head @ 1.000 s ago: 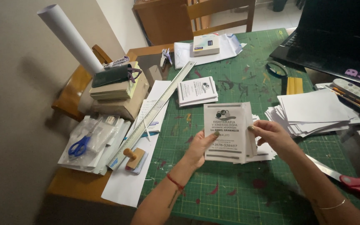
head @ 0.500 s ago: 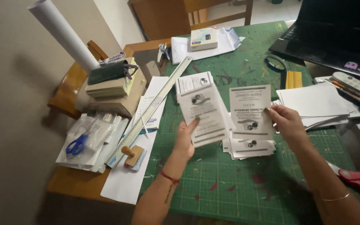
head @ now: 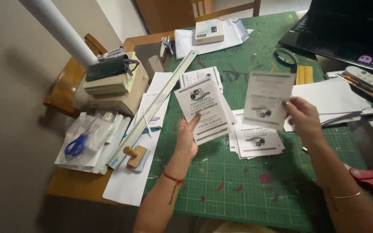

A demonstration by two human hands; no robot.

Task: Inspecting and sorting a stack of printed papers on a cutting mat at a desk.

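Left hand (head: 187,139) is gripping a printed flyer (head: 203,110) by its bottom edge, right hand (head: 302,117) is pinching another leaflet (head: 267,100), both lifted above the mat's (head: 238,190) middle, over a paper stack (head: 255,141). Ruler (head: 154,108) is lying along the mat's left edge.

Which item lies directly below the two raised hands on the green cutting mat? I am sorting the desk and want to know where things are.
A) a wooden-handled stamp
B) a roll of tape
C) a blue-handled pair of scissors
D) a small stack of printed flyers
D: a stack of printed flyers rests on the green cutting mat between the left hand and right hand, each holding a flyer.
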